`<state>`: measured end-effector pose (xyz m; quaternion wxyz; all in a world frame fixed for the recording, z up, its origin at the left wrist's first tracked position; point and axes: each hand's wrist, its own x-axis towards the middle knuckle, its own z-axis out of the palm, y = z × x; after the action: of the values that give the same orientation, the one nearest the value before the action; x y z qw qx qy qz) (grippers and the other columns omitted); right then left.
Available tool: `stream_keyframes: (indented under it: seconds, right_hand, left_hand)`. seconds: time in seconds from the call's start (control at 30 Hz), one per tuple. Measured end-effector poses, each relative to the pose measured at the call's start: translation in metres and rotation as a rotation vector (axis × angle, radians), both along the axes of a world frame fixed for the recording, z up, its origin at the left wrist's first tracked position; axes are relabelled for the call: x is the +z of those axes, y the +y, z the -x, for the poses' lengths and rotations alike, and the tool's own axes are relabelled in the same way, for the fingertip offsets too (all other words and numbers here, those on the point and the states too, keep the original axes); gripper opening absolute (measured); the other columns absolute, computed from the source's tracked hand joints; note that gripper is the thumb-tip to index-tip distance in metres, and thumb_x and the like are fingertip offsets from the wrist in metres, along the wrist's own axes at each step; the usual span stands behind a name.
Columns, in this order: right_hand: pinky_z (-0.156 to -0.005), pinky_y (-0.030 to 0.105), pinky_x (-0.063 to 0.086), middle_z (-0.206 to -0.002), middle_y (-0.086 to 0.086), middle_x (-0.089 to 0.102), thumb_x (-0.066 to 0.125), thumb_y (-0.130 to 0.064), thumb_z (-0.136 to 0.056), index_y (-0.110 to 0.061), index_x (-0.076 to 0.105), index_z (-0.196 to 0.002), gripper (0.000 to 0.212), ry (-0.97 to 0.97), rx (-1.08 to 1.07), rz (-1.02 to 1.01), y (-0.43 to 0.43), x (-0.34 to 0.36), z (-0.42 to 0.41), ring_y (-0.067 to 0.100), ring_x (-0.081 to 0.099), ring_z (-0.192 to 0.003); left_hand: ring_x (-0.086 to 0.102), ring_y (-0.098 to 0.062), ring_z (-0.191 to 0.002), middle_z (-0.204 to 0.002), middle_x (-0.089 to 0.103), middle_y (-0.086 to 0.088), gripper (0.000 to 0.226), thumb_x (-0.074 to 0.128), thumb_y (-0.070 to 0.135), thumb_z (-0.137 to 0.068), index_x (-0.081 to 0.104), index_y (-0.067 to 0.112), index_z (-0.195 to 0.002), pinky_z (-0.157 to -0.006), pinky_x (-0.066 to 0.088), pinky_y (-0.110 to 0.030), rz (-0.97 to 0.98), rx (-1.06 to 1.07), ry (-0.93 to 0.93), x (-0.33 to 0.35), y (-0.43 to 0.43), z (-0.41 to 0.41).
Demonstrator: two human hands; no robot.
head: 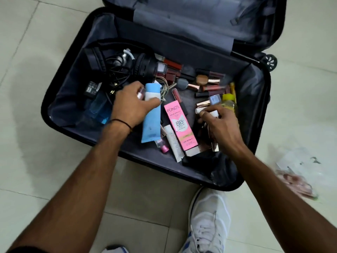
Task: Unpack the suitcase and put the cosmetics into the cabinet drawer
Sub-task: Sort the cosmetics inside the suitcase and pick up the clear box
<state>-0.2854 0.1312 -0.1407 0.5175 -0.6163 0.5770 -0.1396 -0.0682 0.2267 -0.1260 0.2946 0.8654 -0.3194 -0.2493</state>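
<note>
A white sneaker (pixel 207 221) stands on the tiled floor (pixel 36 52) at bottom centre of the frame, just short of the suitcase (pixel 228 185) rim. Both forearms reach over the rim into the open shell, where all the cosmetics lie.

Left hand (pixel 131 105), centre left: the fingers (pixel 135 86) and thumb are curled round the upper end of a blue tube (pixel 152 121). A small pale item shows between the same fingers but is too blurred to identify. Right hand (pixel 220 123), centre right: its fingers (pixel 205 114) are curled down and pinch a small white container (pixel 215 113). This hold is partly hidden.

Handling, as judged:
- The blue tube is likely soft and light. Grip the body near the cap end and do not squeeze.
- The pink carton (pixel 179 125) just beside it looks like stiff, light card. Take it across the long faces.
- The white sachet tube (pixel 173 141) by the carton's lower end is probably flexible.
- The lipsticks (pixel 209 84) farther back are small and smooth and may roll. Gather several per grasp.
- The yellow-capped bottle (pixel 228 101) near the right wall appears to hold liquid. Carry it upright.

Farther, at the upper left of the shell, lie headphones (pixel 145 66), tangled cables (pixel 116 70) and a charger (pixel 91 89). None of these is a cosmetic. A pale cord (pixel 164 88) lies just beside the tube's upper end and may snag on lift.

The cabinet drawer is not in view.
</note>
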Motion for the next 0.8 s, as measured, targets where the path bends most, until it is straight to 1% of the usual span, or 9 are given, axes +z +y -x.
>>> stream_keyframes:
  seconds: [0.13, 0.23, 0.33, 0.43, 0.5, 0.57, 0.63, 0.7, 0.8]
  right_hand:
    - [-0.041, 0.021, 0.046, -0.075, 0.0, 0.075, 0.064, -0.024, -0.094, -0.017, 0.07, -0.091, 0.01, 0.064, 0.025, -0.038, 0.006, 0.004, 0.003, 0.004, 0.065, -0.05]
    - [-0.048, 0.029, 0.057, -0.079, -0.002, 0.074, 0.07, -0.038, -0.091, -0.023, 0.068, -0.096, 0.017, 0.178, 0.215, -0.005, 0.013, 0.0, -0.005, 0.007, 0.068, -0.056]
    - [-0.065, 0.032, 0.057, -0.099, -0.003, 0.069, 0.073, -0.055, -0.084, -0.022, 0.062, -0.112, 0.044, 0.399, 0.508, 0.173, 0.025, 0.0, -0.019, 0.012, 0.069, -0.077]
    - [-0.079, 0.04, 0.052, -0.117, 0.004, 0.06, 0.071, -0.064, -0.079, -0.015, 0.052, -0.122, 0.067, 0.606, 0.723, 0.292, 0.031, -0.008, -0.031, 0.026, 0.063, -0.1]
    - [-0.076, 0.04, 0.055, -0.109, 0.004, 0.066, 0.074, -0.056, -0.08, -0.015, 0.056, -0.111, 0.054, 0.557, 0.689, 0.234, 0.026, -0.009, -0.035, 0.024, 0.065, -0.092]
    - [-0.067, 0.037, 0.059, -0.094, 0.005, 0.073, 0.077, -0.037, -0.082, -0.014, 0.063, -0.095, 0.029, 0.423, 0.499, 0.086, 0.011, -0.006, -0.037, 0.018, 0.068, -0.076]
    - [-0.066, 0.037, 0.061, -0.088, 0.006, 0.074, 0.077, -0.028, -0.081, -0.01, 0.067, -0.09, 0.022, 0.328, 0.33, -0.037, -0.008, -0.003, -0.034, 0.018, 0.071, -0.074]
    - [-0.072, 0.043, 0.062, -0.089, 0.006, 0.074, 0.078, -0.032, -0.081, -0.011, 0.069, -0.093, 0.026, 0.328, 0.345, -0.049, -0.021, 0.0, -0.029, 0.02, 0.072, -0.079]
    - [-0.061, 0.033, 0.06, -0.087, 0.004, 0.073, 0.079, -0.039, -0.084, -0.014, 0.067, -0.098, 0.031, 0.366, 0.533, -0.108, -0.014, 0.002, -0.031, 0.019, 0.072, -0.074]
  left_hand:
    - [0.059, -0.025, -0.075, -0.081, 0.063, -0.002, 0.038, 0.071, 0.046, -0.064, 0.06, 0.018, -0.087, -0.064, 0.049, -0.037, -0.087, -0.116, -0.121, 0.004, 0.013, -0.013]
    - [0.057, -0.031, -0.083, -0.096, 0.065, -0.009, 0.038, 0.073, 0.041, -0.074, 0.06, 0.015, -0.098, -0.066, 0.042, -0.038, -0.163, -0.1, -0.218, -0.005, 0.016, -0.01]
    - [0.058, -0.037, -0.102, -0.114, 0.063, -0.012, 0.043, 0.071, 0.035, -0.083, 0.055, 0.013, -0.116, -0.077, 0.043, -0.043, -0.169, -0.072, -0.275, -0.011, 0.021, -0.006]
    - [0.058, -0.034, -0.102, -0.114, 0.063, -0.01, 0.038, 0.068, 0.032, -0.086, 0.053, 0.015, -0.116, -0.08, 0.045, -0.045, -0.079, -0.036, -0.278, -0.015, 0.03, -0.001]
    - [0.06, -0.029, -0.091, -0.102, 0.065, -0.007, 0.028, 0.066, 0.031, -0.088, 0.056, 0.014, -0.108, -0.076, 0.049, -0.041, 0.038, -0.011, -0.241, -0.016, 0.032, 0.005]
    - [0.06, -0.023, -0.078, -0.086, 0.065, -0.004, 0.022, 0.066, 0.031, -0.088, 0.06, 0.011, -0.096, -0.07, 0.048, -0.033, 0.111, 0.016, -0.142, -0.015, 0.031, 0.012]
    - [0.059, -0.021, -0.069, -0.072, 0.062, 0.0, 0.023, 0.066, 0.031, -0.089, 0.062, 0.009, -0.085, -0.064, 0.043, -0.027, 0.107, 0.021, -0.051, -0.014, 0.029, 0.018]
    - [0.062, -0.022, -0.068, -0.067, 0.063, -0.001, 0.026, 0.065, 0.032, -0.089, 0.061, 0.009, -0.078, -0.063, 0.047, -0.031, 0.062, -0.016, 0.01, -0.014, 0.026, 0.021]
    - [0.063, -0.027, -0.078, -0.077, 0.067, -0.008, 0.027, 0.062, 0.034, -0.088, 0.059, 0.01, -0.077, -0.065, 0.046, -0.031, -0.111, -0.136, -0.022, -0.015, 0.022, 0.029]
